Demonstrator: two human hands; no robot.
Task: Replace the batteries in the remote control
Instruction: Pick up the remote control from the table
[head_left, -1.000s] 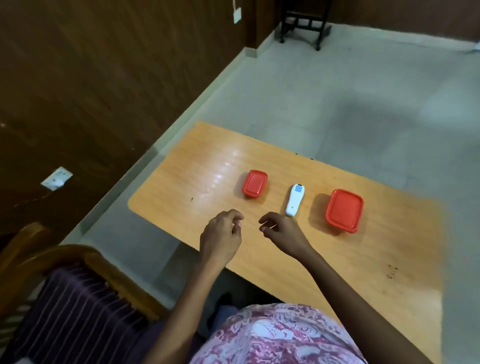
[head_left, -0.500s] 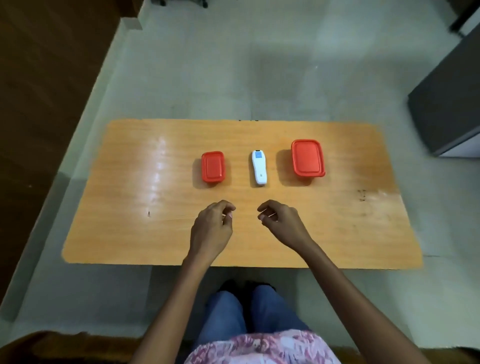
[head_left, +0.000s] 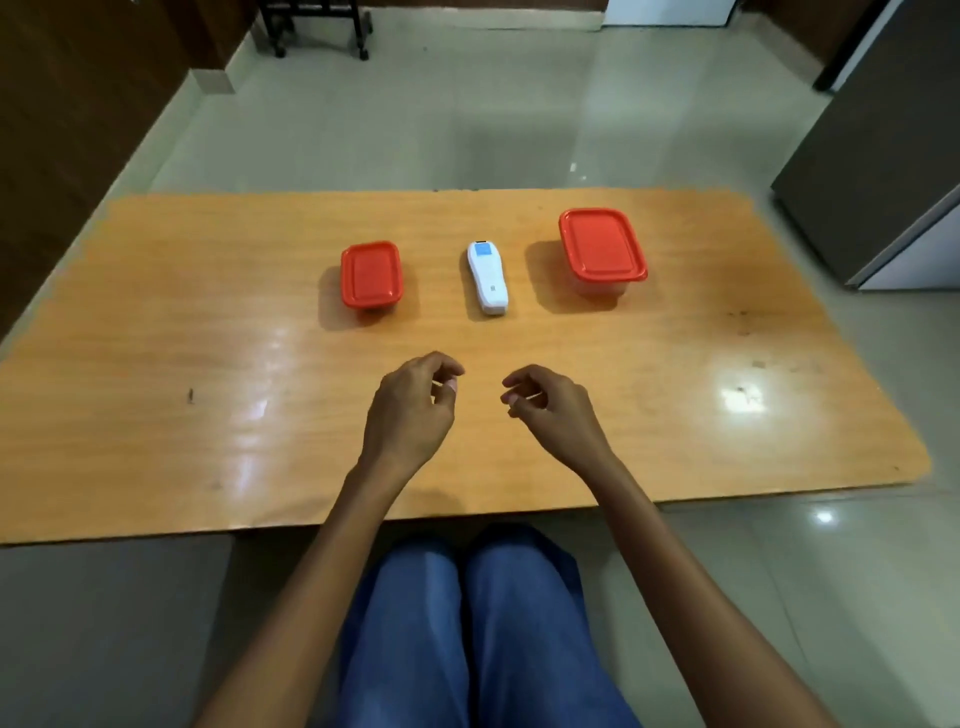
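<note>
The white remote control (head_left: 487, 278) is laid flat on the wooden bench (head_left: 156, 332), between a small red-lidded box (head_left: 371, 274) and a larger red-lidded box (head_left: 602, 251), touching neither. The left hand (head_left: 413, 410) and right hand (head_left: 553, 410) are held near each other above the bench, nearer the person than the remote. Their fingers (head_left: 445, 368) are loosely curled, and nothing appears to be gripped.

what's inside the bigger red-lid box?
Cannot tell. The bigger box has its red lid on, covering the inside; the clear wall below the rim shows nothing distinct.
</note>
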